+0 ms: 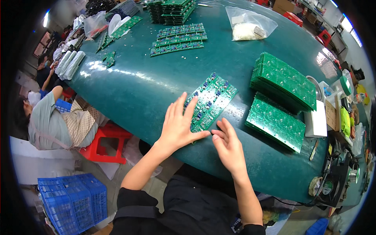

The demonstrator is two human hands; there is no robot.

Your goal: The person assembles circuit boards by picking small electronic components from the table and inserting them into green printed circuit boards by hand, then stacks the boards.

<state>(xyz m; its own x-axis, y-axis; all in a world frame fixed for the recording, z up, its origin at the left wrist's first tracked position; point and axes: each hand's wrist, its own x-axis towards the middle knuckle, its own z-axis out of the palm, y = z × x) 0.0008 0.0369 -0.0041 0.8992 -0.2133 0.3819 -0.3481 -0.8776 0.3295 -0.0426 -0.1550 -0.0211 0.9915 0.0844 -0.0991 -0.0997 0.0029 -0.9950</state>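
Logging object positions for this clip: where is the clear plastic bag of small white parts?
In the head view, the clear plastic bag lies at the far side of the green table, upper right of centre, right of the rows of circuit boards.

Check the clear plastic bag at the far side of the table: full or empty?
Partly filled. The clear plastic bag lies flat on the green table, with a small heap of white pieces inside; most of the bag is slack.

The left hand (pixel 179 124) covers the near corner of the populated circuit board (pixel 211 101). At the bench's (pixel 137 90) far edge, the board stack (pixel 172 9) is cropped; loose white bits (pixel 181 57) too small to identify.
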